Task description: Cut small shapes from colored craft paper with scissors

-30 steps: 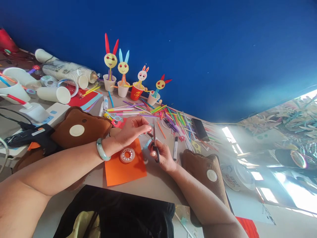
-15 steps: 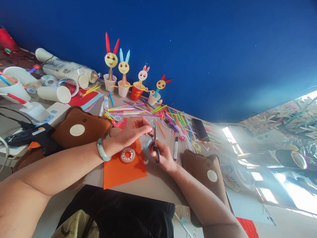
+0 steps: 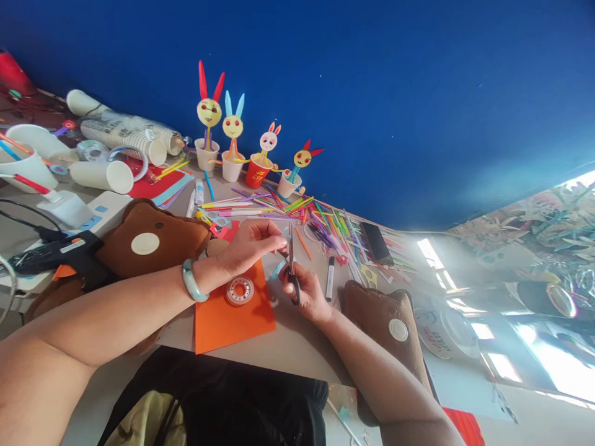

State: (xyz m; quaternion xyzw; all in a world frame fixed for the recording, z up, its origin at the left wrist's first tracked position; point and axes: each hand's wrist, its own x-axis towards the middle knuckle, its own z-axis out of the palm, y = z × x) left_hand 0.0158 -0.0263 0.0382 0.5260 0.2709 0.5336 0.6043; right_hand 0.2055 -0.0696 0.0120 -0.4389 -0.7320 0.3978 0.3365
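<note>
Centre of frame: right hand (image 3: 310, 294) gripping scissors (image 3: 292, 270), blades upward. Left hand (image 3: 251, 244) pinching a small pale piece (image 3: 285, 233), just beside; too small to identify. Risk: scissors so near, a slip might nick fingers. Below: tape (image 3: 239, 290) on orange paper (image 3: 235, 325). Straws (image 3: 325, 226) crowd desk (image 3: 297, 347) beyond; marker (image 3: 330, 279), right of centre, near right hand.

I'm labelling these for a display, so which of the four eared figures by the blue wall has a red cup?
The pale-faced third figure from the left: its cup is red, while the other three cups are white.
</note>
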